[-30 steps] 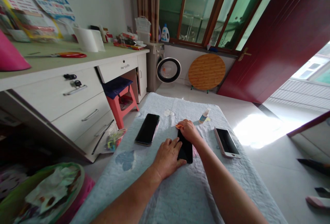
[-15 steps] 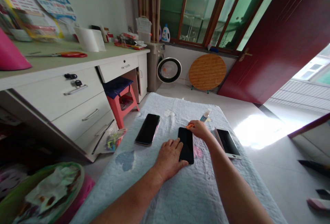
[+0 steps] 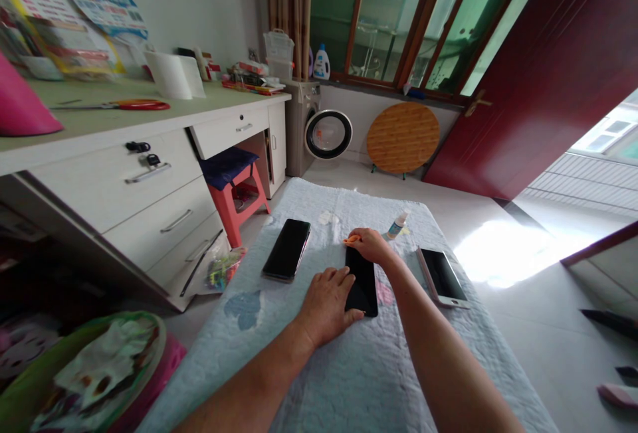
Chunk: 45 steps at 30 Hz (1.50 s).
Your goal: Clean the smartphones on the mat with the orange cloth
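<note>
**Sideways slip looks like the main risk**

A black-screened smartphone lies flat on the tabletop's blue cover, between the two hands. The grip of the left hand is loosely spread rather than closed: its fingertips lap over the phone's left edge and its thumb lies by the near end. The grip of the right hand is pinched closed on an orange cloth at the far end, partly hiding it; whether the cloth touches the glass cannot be told.

The left hand seems to brace from one side only, so a hard push across from the right could skid the smartphone or ruck the soft cover beneath. So little cloth shows that, if it slid within the pinch, bare fingertips might smear the screen. A wide swing rightward could topple the spray bottle, standing just beyond the right hand, or nudge the white-framed phone. The other black phone, off to the left, looks safely apart.
</note>
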Available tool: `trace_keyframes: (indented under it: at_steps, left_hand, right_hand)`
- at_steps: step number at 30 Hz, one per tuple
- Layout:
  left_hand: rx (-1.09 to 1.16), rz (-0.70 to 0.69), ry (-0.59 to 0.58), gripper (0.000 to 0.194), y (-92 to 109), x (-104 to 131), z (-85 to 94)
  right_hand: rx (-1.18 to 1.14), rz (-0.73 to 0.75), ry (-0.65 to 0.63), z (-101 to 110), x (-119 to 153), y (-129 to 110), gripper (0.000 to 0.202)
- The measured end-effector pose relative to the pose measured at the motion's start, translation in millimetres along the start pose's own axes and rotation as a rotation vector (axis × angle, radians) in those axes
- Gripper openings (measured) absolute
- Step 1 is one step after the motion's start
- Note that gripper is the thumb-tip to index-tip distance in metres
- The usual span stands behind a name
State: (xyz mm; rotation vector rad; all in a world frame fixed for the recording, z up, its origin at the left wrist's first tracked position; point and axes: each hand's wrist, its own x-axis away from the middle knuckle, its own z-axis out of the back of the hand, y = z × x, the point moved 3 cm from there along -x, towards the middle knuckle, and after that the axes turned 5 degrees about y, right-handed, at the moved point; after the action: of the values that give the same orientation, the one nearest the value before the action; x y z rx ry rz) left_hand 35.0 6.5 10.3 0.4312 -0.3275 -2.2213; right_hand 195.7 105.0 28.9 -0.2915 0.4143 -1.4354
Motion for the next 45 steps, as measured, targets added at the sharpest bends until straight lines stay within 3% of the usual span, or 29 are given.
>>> trace_keyframes:
  at_steps: [12, 20, 29, 35, 41, 45]
  left_hand:
    - [-0.003, -0.004, 0.009, 0.062, 4, -1, 4.3]
    - [-0.001, -0.009, -0.007, 0.063, 2, -1, 1.4]
    - [-0.005, -0.006, -0.007, 0.061, 3, -1, 2.4]
    - [-0.005, -0.015, 0.002, 0.063, 3, 0, 2.0]
    - [-0.007, -0.018, 0.007, 0.063, 2, -1, 0.3]
    - [-0.005, -0.022, 0.010, 0.063, 2, -2, -0.2]
  right_hand:
    - [0.003, -0.097, 0.058, 16, 22, 42, 0.022]
    - [-0.050, -0.172, 0.128, 14, 39, 45, 0.024]
    - [-0.196, -0.212, 0.111, 18, 81, 35, 0.026]
    - [-0.340, -0.279, 0.052, 14, 101, 37, 0.027]
    - [-0.643, -0.325, -0.093, 10, 115, 37, 0.026]
    - [-0.682, -0.346, -0.179, 15, 120, 37, 0.027]
